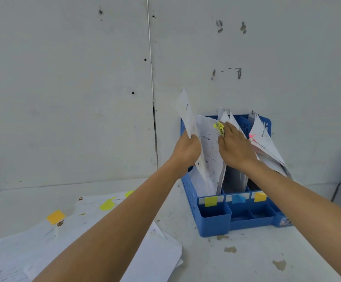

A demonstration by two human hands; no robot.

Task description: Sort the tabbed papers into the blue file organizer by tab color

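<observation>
Two hands reach to the blue organizer (210,224), which stands on the white bench (247,253) against the wall, right of centre. One sheet (185,115) is held by the left grip (187,151): the fingers are curled tight on its lower edge and keep it upright above the left compartment, just beside the papers already standing there. The right grip (235,147) is wide, its fingers stretched and resting against those standing papers at one bunch of yellow tabs (219,127); it closes around nothing that I can see. The organizer has three upright compartments, and each one holds papers. Three labels mark their front edge: one yellow label (211,201) at the left, one blue label (238,198) in the middle, one orange label (259,197) at the right. One pink tab (251,136) shows on the papers in the right compartment, which lean outward to the right. Some small open trays lie at the front of the organizer. One loose pile (155,249) of white papers lies flat on the bench at the left, well apart from the organizer and partly under the left forearm. Three tabs show on it: one orange tab (55,216) and two yellow-green tabs (107,204).
</observation>
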